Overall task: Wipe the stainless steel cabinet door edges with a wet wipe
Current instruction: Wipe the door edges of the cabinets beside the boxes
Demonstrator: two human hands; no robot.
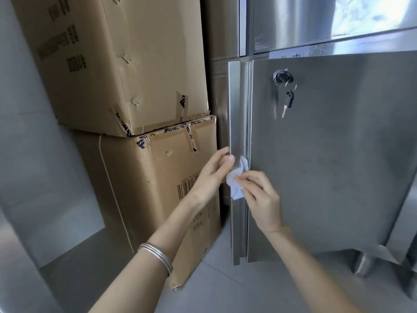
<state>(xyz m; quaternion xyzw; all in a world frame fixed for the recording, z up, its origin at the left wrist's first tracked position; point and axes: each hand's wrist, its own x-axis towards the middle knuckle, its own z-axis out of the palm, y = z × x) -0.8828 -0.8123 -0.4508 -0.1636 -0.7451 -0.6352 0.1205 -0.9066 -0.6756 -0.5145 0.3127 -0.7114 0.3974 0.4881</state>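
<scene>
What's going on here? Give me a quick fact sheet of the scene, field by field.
Activity: wiping a steel cabinet door
Left hand: holds the door edge
Right hand: pinches a white wet wipe against that edge
Lock: key inserted, a second key hanging
Beside the door: two stacked cardboard boxes
Left wrist: silver bangles

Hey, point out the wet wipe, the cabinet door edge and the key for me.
wet wipe (234, 189), head view, on its crumpled lower part.
cabinet door edge (239, 109), head view, on the upright steel strip.
key (289, 99), head view, on its dark head.
</scene>
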